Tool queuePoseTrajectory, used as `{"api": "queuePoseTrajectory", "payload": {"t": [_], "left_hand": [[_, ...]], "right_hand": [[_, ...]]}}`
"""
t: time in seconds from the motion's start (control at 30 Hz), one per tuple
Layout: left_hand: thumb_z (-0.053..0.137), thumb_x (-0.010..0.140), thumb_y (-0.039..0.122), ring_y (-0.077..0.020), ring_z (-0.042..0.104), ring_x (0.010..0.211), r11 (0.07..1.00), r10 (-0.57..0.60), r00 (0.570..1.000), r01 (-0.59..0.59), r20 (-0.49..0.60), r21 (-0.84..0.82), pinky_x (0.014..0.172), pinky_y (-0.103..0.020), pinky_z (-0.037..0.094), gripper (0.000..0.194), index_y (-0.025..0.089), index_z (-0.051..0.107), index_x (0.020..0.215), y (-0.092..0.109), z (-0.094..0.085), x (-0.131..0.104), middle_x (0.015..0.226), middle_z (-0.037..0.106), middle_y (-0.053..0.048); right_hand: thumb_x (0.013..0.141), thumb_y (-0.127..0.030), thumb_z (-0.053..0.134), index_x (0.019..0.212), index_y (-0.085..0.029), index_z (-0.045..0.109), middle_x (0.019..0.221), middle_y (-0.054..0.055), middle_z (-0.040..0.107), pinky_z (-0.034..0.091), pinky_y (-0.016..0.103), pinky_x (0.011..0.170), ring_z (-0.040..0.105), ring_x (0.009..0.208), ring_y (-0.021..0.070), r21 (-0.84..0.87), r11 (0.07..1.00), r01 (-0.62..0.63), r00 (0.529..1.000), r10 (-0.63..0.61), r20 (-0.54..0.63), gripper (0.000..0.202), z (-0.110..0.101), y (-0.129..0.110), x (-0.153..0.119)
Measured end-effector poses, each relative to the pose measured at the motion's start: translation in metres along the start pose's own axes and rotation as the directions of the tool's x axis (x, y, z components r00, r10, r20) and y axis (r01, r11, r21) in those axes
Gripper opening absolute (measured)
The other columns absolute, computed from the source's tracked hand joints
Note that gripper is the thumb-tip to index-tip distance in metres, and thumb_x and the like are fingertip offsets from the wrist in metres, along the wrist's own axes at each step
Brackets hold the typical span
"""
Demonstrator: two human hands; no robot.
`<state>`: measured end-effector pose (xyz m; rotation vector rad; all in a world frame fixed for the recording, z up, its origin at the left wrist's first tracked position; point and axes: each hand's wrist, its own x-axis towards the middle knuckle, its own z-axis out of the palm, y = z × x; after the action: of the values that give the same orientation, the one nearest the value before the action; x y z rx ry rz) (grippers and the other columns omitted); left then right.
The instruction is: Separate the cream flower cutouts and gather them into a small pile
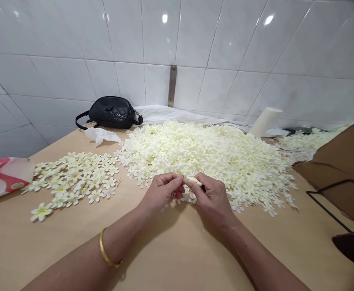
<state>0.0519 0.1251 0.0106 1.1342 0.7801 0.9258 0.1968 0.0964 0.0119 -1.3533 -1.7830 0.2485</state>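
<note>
In the middle of the head view my two hands meet just in front of a large heap of pale artificial flowers (195, 149). My right hand (211, 198) is closed on a white artificial flower (195, 180), its petals bunched between thumb and fingers. My left hand (164, 188) pinches at the near end of that flower, fingertips close to my right thumb. What sits between the left fingertips is too small to make out. To the left lies a smaller, looser group of white flowers with yellow centres (76, 178), one of them (41, 212) apart at its front.
A black quilted bag (111, 112) and a crumpled tissue (102, 135) lie at the back left. A pink-and-white packet (5, 178) is at the left edge. At the right are a white roll (264, 121), brown cardboard (340, 169) and a black metal frame (328, 210). A tiled wall (73, 32) stands behind.
</note>
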Motion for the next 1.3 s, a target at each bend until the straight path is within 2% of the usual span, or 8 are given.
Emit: {"api": "queuePoseTrajectory", "payload": {"t": [0.2,0.37,0.53,0.77,0.93,1.03,1.13,1.3], "left_hand": [[0.053,0.072,0.045,-0.0079,0.046,0.046,0.999,-0.032,0.999,0.033,0.043,-0.015,0.04,-0.018,0.034,0.033,0.013,0.056,0.063,0.0,0.001,-0.001,0.054,0.052,-0.001],[0.063,0.066,0.037,-0.0066,0.046,0.042,0.997,-0.045,0.999,0.046,0.024,-0.054,0.039,-0.017,0.032,0.025,0.014,0.054,0.066,0.002,0.001,-0.001,0.05,0.051,0.002],[0.066,0.064,0.03,-0.0067,0.047,0.043,0.992,-0.049,0.997,0.041,-0.061,-0.122,0.044,-0.019,0.036,0.021,0.015,0.052,0.066,0.001,-0.002,0.001,0.05,0.05,0.004],[0.066,0.064,0.028,-0.0077,0.05,0.049,0.991,-0.017,0.998,0.008,-0.06,-0.136,0.049,-0.02,0.038,0.018,0.014,0.056,0.069,0.001,-0.005,0.003,0.055,0.053,0.002],[0.066,0.065,0.027,-0.0087,0.052,0.048,0.97,-0.082,0.997,0.081,0.002,-0.229,0.051,-0.022,0.04,0.018,0.014,0.055,0.071,-0.002,-0.002,0.003,0.055,0.056,0.0],[0.065,0.066,0.027,-0.01,0.053,0.049,0.97,-0.102,0.994,0.106,0.029,-0.219,0.049,-0.022,0.04,0.018,0.014,0.053,0.067,-0.003,-0.001,0.003,0.053,0.056,-0.001],[0.065,0.066,0.025,-0.0086,0.052,0.048,0.976,-0.101,0.995,0.094,-0.028,-0.195,0.051,-0.022,0.04,0.017,0.013,0.053,0.064,-0.004,-0.002,0.003,0.051,0.056,-0.001],[0.064,0.068,0.028,-0.007,0.05,0.046,0.983,-0.089,0.995,0.079,-0.05,-0.163,0.051,-0.02,0.039,0.019,0.012,0.055,0.062,-0.002,-0.001,0.003,0.05,0.054,0.0]], "right_hand": [[0.081,-0.03,0.045,0.053,-0.019,0.027,0.048,-0.006,0.026,0.022,0.022,0.045,0.026,0.045,0.0072,-0.062,0.996,0.062,0.998,-0.063,-0.011,0.035,0.005,0.002,-0.001],[0.079,-0.022,0.048,0.066,-0.017,0.055,0.06,-0.001,0.051,0.034,0.024,0.056,0.044,0.057,0.0109,-0.01,0.992,0.123,0.989,-0.122,0.081,0.015,0.006,0.001,0.0],[0.075,-0.025,0.056,0.102,-0.019,0.058,0.082,0.003,0.061,0.041,0.026,0.065,0.053,0.069,0.014,0.189,0.981,0.039,0.974,-0.08,0.214,0.027,-0.001,-0.002,0.004],[0.079,-0.028,0.049,0.104,-0.017,0.057,0.09,0.006,0.061,0.044,0.03,0.07,0.056,0.08,0.0168,0.426,0.878,-0.22,0.96,0.116,0.255,0.027,-0.002,0.005,0.003],[0.078,-0.026,0.051,0.099,-0.019,0.053,0.071,-0.001,0.052,0.042,0.024,0.058,0.051,0.065,0.0116,0.526,0.823,-0.212,0.975,0.138,0.176,0.023,0.001,0.006,0.003],[0.078,-0.024,0.049,0.097,-0.02,0.051,0.07,-0.001,0.05,0.042,0.024,0.059,0.051,0.064,0.0117,0.454,0.877,-0.157,0.987,0.123,0.103,0.019,0.001,0.004,0.004],[0.079,-0.02,0.047,0.096,-0.02,0.054,0.079,0.002,0.054,0.042,0.026,0.066,0.052,0.072,0.0139,0.241,0.97,-0.002,1.0,-0.002,0.017,0.018,0.001,0.002,0.003],[0.081,-0.017,0.044,0.09,-0.02,0.059,0.08,0.004,0.056,0.041,0.026,0.067,0.053,0.075,0.0152,0.137,0.983,0.122,0.988,-0.134,0.076,0.018,0.002,-0.001,0.002]]}}
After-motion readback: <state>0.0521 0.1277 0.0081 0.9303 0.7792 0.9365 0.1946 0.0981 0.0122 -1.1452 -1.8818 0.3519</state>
